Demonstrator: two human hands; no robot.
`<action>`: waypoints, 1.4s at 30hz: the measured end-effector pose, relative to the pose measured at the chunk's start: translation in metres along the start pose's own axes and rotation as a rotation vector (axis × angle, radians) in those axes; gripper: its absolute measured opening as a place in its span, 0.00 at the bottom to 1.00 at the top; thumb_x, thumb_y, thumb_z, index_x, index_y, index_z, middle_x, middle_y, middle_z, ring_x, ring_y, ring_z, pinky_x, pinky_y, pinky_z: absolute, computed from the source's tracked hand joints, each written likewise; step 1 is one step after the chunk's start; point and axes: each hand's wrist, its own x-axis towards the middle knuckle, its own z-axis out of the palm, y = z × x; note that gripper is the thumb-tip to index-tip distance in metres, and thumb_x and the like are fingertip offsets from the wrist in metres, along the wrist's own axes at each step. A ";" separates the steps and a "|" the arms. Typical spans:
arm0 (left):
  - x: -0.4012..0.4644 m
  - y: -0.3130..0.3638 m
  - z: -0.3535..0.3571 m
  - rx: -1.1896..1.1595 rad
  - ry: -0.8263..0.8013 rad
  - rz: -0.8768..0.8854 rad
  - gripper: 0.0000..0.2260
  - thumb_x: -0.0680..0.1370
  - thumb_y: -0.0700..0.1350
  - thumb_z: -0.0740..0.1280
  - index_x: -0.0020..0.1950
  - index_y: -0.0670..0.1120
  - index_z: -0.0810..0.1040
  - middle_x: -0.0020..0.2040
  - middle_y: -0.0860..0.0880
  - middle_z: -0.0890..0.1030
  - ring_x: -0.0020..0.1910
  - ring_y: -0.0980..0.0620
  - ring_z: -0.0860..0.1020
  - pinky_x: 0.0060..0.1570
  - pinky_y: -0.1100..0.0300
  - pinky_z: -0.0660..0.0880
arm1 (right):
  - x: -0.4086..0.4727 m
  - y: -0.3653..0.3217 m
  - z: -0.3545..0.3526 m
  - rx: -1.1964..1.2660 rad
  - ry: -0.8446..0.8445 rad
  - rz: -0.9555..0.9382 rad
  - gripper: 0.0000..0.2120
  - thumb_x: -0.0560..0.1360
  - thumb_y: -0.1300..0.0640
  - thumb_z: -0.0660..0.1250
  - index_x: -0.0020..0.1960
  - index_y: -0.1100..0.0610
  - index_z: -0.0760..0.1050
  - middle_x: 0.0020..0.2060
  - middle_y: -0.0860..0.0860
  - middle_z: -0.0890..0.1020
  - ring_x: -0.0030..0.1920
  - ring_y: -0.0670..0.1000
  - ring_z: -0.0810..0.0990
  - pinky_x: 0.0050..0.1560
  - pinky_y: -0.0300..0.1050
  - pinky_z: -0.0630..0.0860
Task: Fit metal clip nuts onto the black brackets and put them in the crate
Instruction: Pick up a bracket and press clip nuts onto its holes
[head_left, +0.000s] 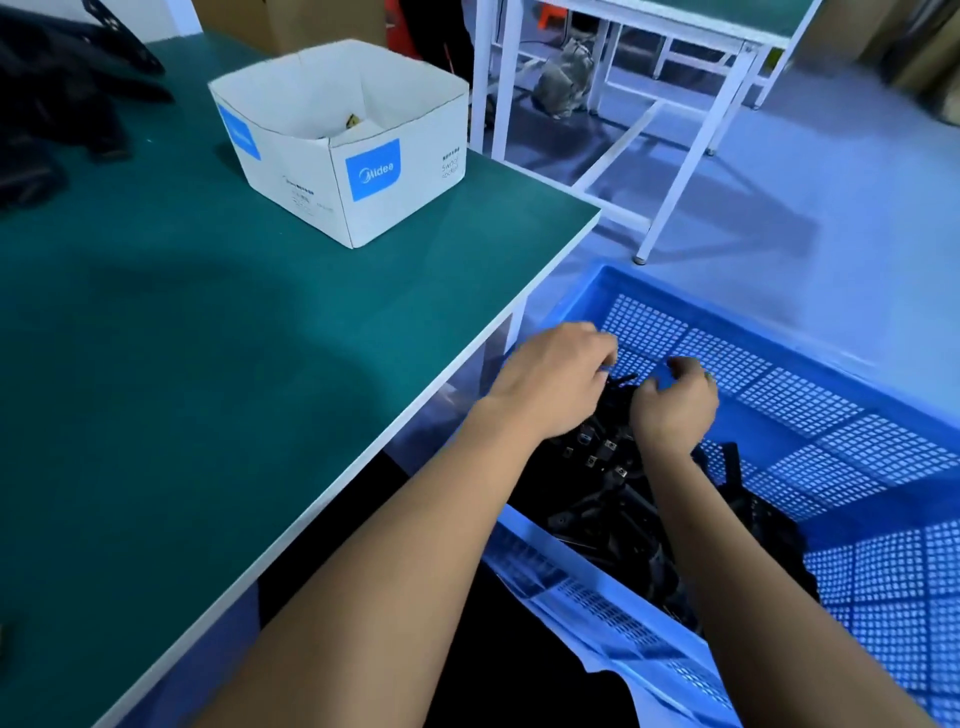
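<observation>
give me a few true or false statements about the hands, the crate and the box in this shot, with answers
1. Both hands are over the blue crate. True.
2. The white box sits inside the crate. False: it stands on the green table.
3. Black brackets lie piled in the crate. True.
4. The left hand rests flat on the table. False: it is over the crate, fingers curled at a bracket.
5. The right hand is beside the left hand, above the pile. True.
6. The crate has solid walls. False: its walls and floor are perforated.
</observation>
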 end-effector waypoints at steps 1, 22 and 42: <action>0.002 0.002 -0.010 -0.028 0.073 0.004 0.07 0.81 0.42 0.65 0.57 0.46 0.80 0.56 0.48 0.81 0.53 0.45 0.79 0.49 0.51 0.75 | -0.004 -0.015 -0.003 0.042 0.036 -0.086 0.16 0.76 0.63 0.66 0.63 0.61 0.78 0.59 0.58 0.80 0.61 0.61 0.76 0.59 0.53 0.72; -0.323 -0.184 -0.228 0.125 1.115 -0.892 0.03 0.76 0.42 0.70 0.47 0.50 0.82 0.43 0.57 0.82 0.47 0.53 0.81 0.49 0.58 0.75 | -0.359 -0.371 0.048 0.373 -0.753 -1.442 0.12 0.76 0.60 0.68 0.58 0.58 0.79 0.53 0.54 0.82 0.57 0.59 0.78 0.55 0.54 0.76; -0.430 -0.227 -0.257 -0.415 1.863 -1.065 0.09 0.82 0.53 0.64 0.47 0.48 0.73 0.45 0.53 0.78 0.46 0.52 0.78 0.54 0.55 0.76 | -0.488 -0.434 0.096 0.586 -1.191 -1.390 0.08 0.79 0.55 0.72 0.55 0.58 0.84 0.47 0.48 0.86 0.50 0.47 0.83 0.58 0.47 0.78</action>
